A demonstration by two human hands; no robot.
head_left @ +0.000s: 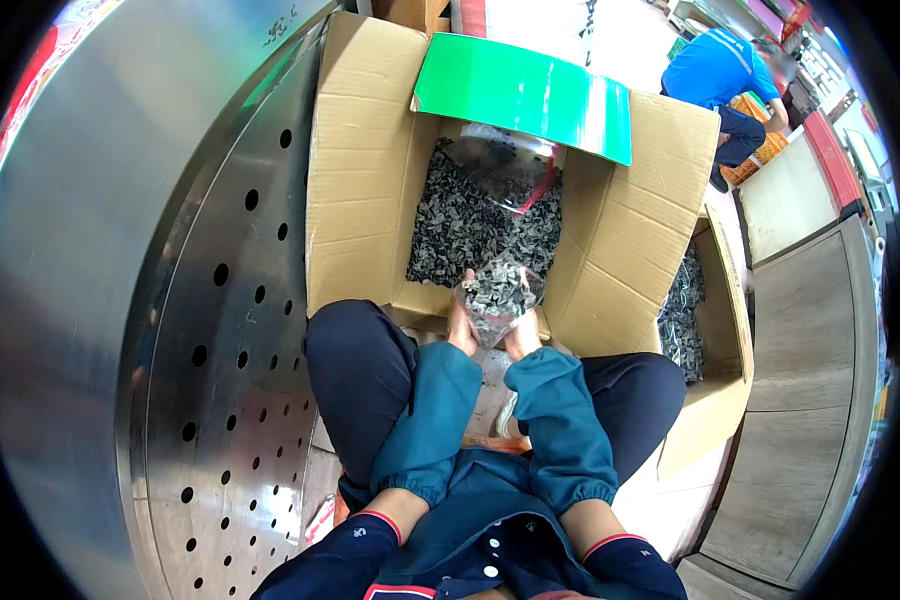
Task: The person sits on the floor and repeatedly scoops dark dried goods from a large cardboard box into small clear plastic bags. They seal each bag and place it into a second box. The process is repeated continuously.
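My left hand [461, 322] and my right hand [525, 331] hold a clear plastic bag [497, 301] between them, one at each side. Dark grey and whitish dried pieces, which look like dried black fungus, fill the bag, and its top appears open. The bag is over the near edge of an open cardboard box [360, 165]. Loose dried pieces [450, 225] of the same look cover the bottom of the box. On them, at the far end, lies another clear bag with a red strip [506, 161], partly under the green flap [525, 94].
A perforated stainless steel panel [225, 390] rises at the left. At the right stands a second cardboard box [720, 330] with filled clear bags [681, 315], beside a wooden-looking cabinet [802, 390]. A person in a blue shirt [712, 71] bends by an orange crate [769, 146] at the upper right.
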